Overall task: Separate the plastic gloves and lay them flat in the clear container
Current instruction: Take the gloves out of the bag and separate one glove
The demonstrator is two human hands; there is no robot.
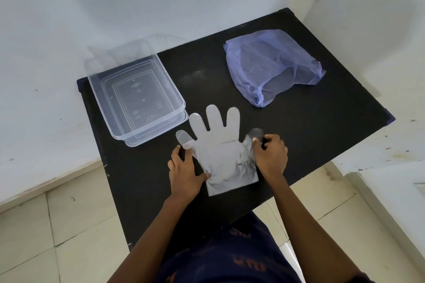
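Black table point(299, 126): clear container point(108, 108) empty, gloves point(220, 154) alongside.

left hand point(185, 173) flat, fingers spread | right hand point(269, 156) seemingly pinching

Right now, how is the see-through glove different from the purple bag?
The plastic glove is clear and whitish; the purple bag is violet. The glove lies flat and hand-shaped, while the bag is crumpled and puffy. The left hand and right hand touch the glove; nobody touches the bag. Both are thin plastic on the black table.
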